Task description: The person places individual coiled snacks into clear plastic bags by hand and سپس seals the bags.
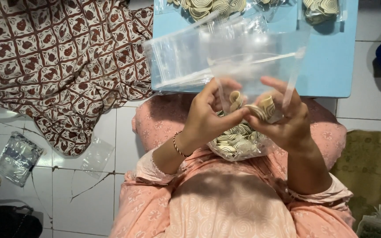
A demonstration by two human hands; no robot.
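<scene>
My left hand (pixel 208 117) and my right hand (pixel 283 119) meet over my lap, both gripping a small clear plastic bag (pixel 254 66) that stands open above them. My right hand pinches a cream spiral-patterned piece (pixel 265 108) at the bag's mouth, and another such piece (pixel 235 99) shows between my fingers. A larger clear bag full of the same spiral pieces (pixel 239 141) rests on my lap under both hands. A thin bangle sits on my left wrist.
A light blue low table (pixel 331 66) stands ahead with a stack of empty clear bags (pixel 177 61) and filled bags of spiral pieces (pixel 208 8). A brown patterned cloth (pixel 62 61) lies at the left. Loose clear bags (pixel 18 156) lie on the cracked white tile floor.
</scene>
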